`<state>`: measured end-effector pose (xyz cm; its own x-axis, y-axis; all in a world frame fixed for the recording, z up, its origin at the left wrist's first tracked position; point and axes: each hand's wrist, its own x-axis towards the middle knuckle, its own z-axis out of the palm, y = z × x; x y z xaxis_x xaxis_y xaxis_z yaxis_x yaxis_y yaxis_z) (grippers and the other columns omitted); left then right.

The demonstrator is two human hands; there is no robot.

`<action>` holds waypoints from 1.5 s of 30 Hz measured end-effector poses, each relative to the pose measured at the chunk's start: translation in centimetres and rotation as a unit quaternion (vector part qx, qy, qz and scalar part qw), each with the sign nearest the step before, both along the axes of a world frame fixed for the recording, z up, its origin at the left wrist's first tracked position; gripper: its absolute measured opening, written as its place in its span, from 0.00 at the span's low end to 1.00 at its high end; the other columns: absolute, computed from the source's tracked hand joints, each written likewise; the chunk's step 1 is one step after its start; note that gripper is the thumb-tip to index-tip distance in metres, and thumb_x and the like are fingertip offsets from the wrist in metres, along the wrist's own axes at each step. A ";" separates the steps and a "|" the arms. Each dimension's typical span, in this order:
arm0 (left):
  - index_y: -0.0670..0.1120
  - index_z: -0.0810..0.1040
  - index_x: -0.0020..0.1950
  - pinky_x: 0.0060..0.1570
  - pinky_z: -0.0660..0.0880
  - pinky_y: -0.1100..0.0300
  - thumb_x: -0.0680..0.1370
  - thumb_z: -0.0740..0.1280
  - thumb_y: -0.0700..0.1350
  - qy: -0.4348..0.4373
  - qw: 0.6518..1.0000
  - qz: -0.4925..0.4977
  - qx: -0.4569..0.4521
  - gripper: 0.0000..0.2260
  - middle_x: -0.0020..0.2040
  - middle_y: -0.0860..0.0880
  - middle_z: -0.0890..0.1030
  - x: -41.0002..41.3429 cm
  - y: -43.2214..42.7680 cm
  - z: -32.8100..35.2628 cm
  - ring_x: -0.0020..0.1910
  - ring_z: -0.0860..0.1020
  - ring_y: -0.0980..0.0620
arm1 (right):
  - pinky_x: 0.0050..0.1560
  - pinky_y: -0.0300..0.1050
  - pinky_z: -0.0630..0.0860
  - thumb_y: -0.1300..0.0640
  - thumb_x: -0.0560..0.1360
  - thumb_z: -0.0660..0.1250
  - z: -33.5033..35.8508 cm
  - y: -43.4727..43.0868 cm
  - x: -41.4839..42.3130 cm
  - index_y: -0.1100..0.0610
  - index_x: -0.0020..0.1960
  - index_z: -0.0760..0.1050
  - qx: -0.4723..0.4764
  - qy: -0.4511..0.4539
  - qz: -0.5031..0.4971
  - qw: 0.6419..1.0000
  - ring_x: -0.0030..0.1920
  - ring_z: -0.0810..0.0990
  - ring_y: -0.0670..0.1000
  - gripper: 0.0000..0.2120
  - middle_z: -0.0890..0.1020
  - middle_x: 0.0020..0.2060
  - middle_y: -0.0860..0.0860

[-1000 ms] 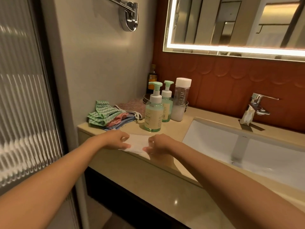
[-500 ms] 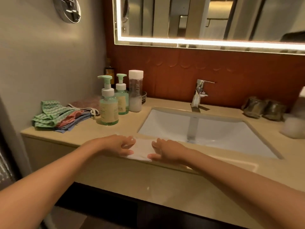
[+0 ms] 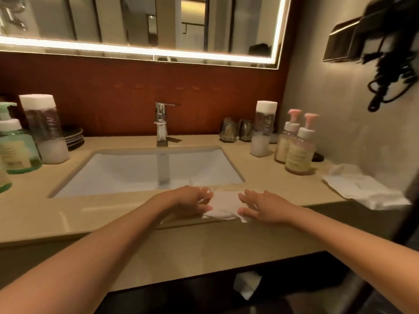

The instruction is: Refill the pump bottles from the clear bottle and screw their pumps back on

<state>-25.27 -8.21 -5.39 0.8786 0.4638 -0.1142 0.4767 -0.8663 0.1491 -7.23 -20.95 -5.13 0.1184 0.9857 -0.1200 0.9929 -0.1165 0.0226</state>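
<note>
- Bottles with pumps number four, all standing upright on the beige stone countertop (image 3: 118,214) with their pumps on.
- Two pale, translucent pink-pump bottles, the front pink-pump bottle (image 3: 299,152) and the rear pink-pump bottle (image 3: 286,141), stand touching or nearly so at the right end, near the wall.
- Two green ones stand at the left end: a translucent green pump bottle with a cream label (image 3: 18,150), and a second green bottle (image 3: 2,180) that the left edge cuts off almost wholly.
- Clear bottles number two, each tall, with a white cap and whitish contents filling only the lower part. The right clear bottle (image 3: 263,130) stands just left of the pink pair. The left clear bottle (image 3: 44,130) stands just right of the green one.
- No hand touches any bottle. Both rest on a folded white cloth (image 3: 224,203) lying on the counter strip in front of the basin.
- The left hand (image 3: 189,200) grips the cloth's left edge with bent fingers and thumb.
- The right hand (image 3: 260,207) lies on the right edge with fingers spread and nearly straight, holding nothing.
- One white rectangular undermount sink (image 3: 102,175) sits between the two bottle groups, with one chrome tap (image 3: 161,123) behind it.
- Two squat smoky glass tumblers (image 3: 237,131) stand left of the right clear bottle.
- One stack of dark plates (image 3: 73,137) sits behind the left clear bottle.
- One crumpled white towel (image 3: 365,191) lies at the counter's right end.
- One lit-edged mirror (image 3: 136,21) hangs above, and one black hair dryer with a coiled cord (image 3: 385,48) hangs on the right wall.
</note>
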 end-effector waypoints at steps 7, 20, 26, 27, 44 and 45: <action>0.44 0.67 0.69 0.64 0.65 0.53 0.82 0.54 0.51 0.004 0.998 -0.053 0.017 0.19 0.70 0.44 0.67 10.9 -1.3 -0.1 0.65 0.69 0.45 | 0.66 0.51 0.65 0.45 0.80 0.51 0.1 -3.1 8.6 0.52 0.72 0.62 0.018 0.023 -0.096 0.995 0.67 0.67 0.57 0.23 0.67 0.71 0.53; 0.43 0.81 0.55 0.50 0.74 0.60 0.75 0.67 0.41 -0.279 0.958 -0.066 -0.023 0.10 0.51 0.45 0.83 14.5 -6.6 -2.1 0.49 0.80 0.49 | 0.71 0.48 0.52 0.52 0.80 0.58 -3.1 -9.9 12.2 0.55 0.58 0.78 0.238 0.021 -0.062 0.969 0.58 0.77 0.52 0.14 0.82 0.56 0.52; 0.46 0.81 0.52 0.41 0.71 0.55 0.75 0.64 0.38 -0.312 0.940 -0.136 -0.004 0.10 0.49 0.47 0.83 17.8 -14.2 -5.7 0.49 0.79 0.45 | 0.70 0.47 0.55 0.56 0.79 0.58 -7.6 -17.3 13.5 0.56 0.55 0.80 0.285 0.083 -0.145 0.944 0.53 0.79 0.51 0.12 0.83 0.51 0.50; 0.46 0.81 0.52 0.40 0.71 0.55 0.75 0.63 0.39 -0.299 0.944 -0.139 -0.013 0.10 0.49 0.47 0.83 18.4 -15.1 -6.8 0.49 0.79 0.44 | 0.70 0.49 0.57 0.56 0.79 0.58 -8.4 -18.5 13.9 0.56 0.55 0.80 0.287 0.095 -0.163 0.939 0.52 0.79 0.52 0.12 0.83 0.50 0.50; 0.47 0.78 0.59 0.50 0.74 0.56 0.76 0.64 0.42 -0.068 0.966 -0.109 -0.225 0.12 0.54 0.48 0.81 30.9 -20.9 -26.2 0.53 0.78 0.49 | 0.58 0.45 0.71 0.54 0.76 0.64 -26.1 -25.7 22.7 0.55 0.62 0.75 0.118 0.232 -0.367 0.893 0.58 0.76 0.51 0.15 0.78 0.59 0.50; 0.48 0.77 0.60 0.53 0.74 0.56 0.76 0.65 0.43 -0.051 0.966 -0.113 -0.227 0.13 0.56 0.48 0.80 31.3 -20.8 -27.3 0.55 0.77 0.48 | 0.59 0.44 0.71 0.54 0.76 0.65 -27.3 -25.7 22.7 0.55 0.63 0.73 0.104 0.249 -0.373 0.887 0.60 0.75 0.51 0.17 0.77 0.60 0.51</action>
